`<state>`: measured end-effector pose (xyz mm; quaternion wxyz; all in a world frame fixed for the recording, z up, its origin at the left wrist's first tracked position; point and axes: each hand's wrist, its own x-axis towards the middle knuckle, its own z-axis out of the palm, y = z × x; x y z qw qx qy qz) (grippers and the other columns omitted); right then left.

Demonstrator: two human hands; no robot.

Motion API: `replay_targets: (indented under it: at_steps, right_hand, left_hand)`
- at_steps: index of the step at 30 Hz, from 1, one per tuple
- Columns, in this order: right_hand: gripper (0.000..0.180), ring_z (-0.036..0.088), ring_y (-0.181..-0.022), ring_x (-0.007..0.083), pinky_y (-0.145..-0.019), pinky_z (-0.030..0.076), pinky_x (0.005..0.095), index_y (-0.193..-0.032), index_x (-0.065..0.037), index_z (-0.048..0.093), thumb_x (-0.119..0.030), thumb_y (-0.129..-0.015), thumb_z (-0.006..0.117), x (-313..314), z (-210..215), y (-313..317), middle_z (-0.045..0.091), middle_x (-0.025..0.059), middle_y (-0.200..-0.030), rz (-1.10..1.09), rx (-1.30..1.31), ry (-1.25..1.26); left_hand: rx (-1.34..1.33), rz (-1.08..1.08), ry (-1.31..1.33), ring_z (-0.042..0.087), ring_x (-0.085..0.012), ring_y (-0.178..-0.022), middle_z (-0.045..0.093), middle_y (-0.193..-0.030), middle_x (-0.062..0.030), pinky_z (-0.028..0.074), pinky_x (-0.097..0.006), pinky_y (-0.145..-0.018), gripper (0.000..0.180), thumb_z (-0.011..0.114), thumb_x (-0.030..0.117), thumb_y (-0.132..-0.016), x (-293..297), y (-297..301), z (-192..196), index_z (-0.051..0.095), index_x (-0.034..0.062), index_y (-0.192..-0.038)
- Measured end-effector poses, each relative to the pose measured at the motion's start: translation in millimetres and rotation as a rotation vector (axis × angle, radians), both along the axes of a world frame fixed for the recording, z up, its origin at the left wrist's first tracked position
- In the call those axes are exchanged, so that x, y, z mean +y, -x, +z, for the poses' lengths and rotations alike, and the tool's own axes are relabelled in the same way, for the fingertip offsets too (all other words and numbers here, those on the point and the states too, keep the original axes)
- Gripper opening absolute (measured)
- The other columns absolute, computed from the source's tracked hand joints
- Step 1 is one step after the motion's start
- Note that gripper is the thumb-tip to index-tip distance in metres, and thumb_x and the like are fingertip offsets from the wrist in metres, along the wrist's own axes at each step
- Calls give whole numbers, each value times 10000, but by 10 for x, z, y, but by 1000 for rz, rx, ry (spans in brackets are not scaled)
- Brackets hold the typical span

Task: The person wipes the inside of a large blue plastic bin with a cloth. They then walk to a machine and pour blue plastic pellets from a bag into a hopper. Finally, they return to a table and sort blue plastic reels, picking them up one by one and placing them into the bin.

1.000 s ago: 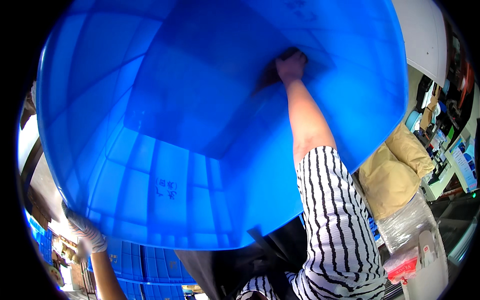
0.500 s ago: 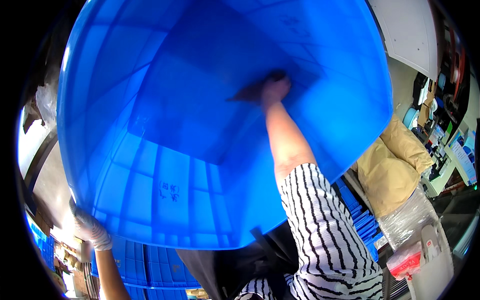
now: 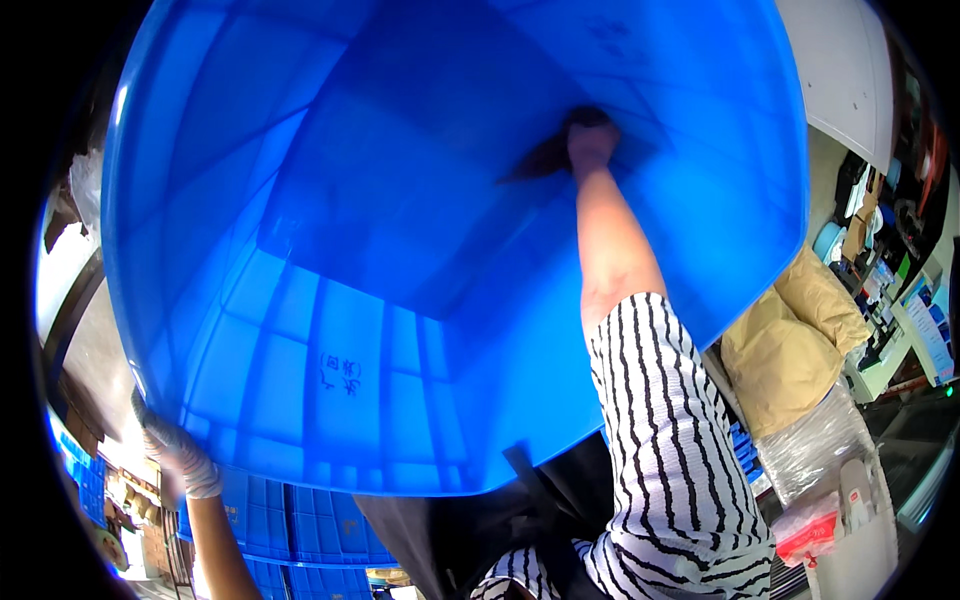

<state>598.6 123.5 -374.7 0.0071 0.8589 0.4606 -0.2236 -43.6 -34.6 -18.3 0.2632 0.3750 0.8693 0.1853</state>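
Note:
A big blue plastic bin (image 3: 520, 390) fills most of the view, tipped so that its hollow faces me. Deep inside, my right hand (image 3: 595, 145) is closed on a dark cloth (image 3: 540, 162) and presses it against the bin's inner surface near the far right corner. The cloth's pointed end trails to the left. Its striped sleeve reaches in over the near rim. My left hand (image 3: 182, 455), in a pale glove, grips the bin's lower left rim from outside; part of its fingers is hidden behind the rim.
More blue bins (image 3: 290, 520) are stacked below on the left. At the right lie brown paper sacks (image 3: 790, 350), a plastic-wrapped stack (image 3: 815, 440) and a red and white packet (image 3: 808, 530). A cluttered shelf stands beyond them.
My right hand has slid the cloth right and farther up along the bin's inside. The bin has shifted slightly; my left hand keeps its hold on the rim.

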Motion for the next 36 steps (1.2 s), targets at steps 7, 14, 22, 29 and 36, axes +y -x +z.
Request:
replay_targets:
  at_steps: [7,14,22,29,36]
  right_hand:
    - [465,460,-1113,377,-948,352,445,-1177,38,448,-211,-800,556,-1701,-215,1704,467,250,-1229,-150,-415,37]
    - [318,575,-995,294,-835,458,411,-1129,-3,559,-139,-848,498,-2532,407,2842,577,177,-1143,-1223,354,244]
    - [554,381,-1225,422,-1041,309,452,-1261,56,440,-87,-750,599,-1110,558,1375,428,288,-1300,-274,227,-134]
    - [812,166,-1356,442,-1106,233,444,-1459,-101,181,-99,-756,590,-1321,382,1690,103,223,-1501,310,89,-63]
    - [606,336,-1305,316,-1019,379,394,-1329,-155,439,39,-758,492,-2591,1004,2837,341,111,-1429,481,428,327]
  left_hand:
    - [-36,-108,5,496,-214,-1105,538,-1215,-140,363,-334,-980,567,287,430,-989,97,-206,74,428,-13,-1313]
    - [-159,10,0,499,-201,-1089,542,-1176,-131,381,-334,-964,487,292,366,-997,264,-379,52,431,4,-1292]
    - [-71,-154,31,498,-201,-1087,547,-1163,-130,379,-328,-961,487,288,374,-999,235,-356,93,438,9,-1285]
    - [-50,136,49,508,-184,-1077,562,-1170,-102,380,-314,-957,477,315,370,-983,278,-405,96,472,36,-1283]
    - [-90,-65,19,507,-188,-1062,563,-1137,-109,375,-325,-952,628,293,538,-956,265,-403,154,471,23,-1269]
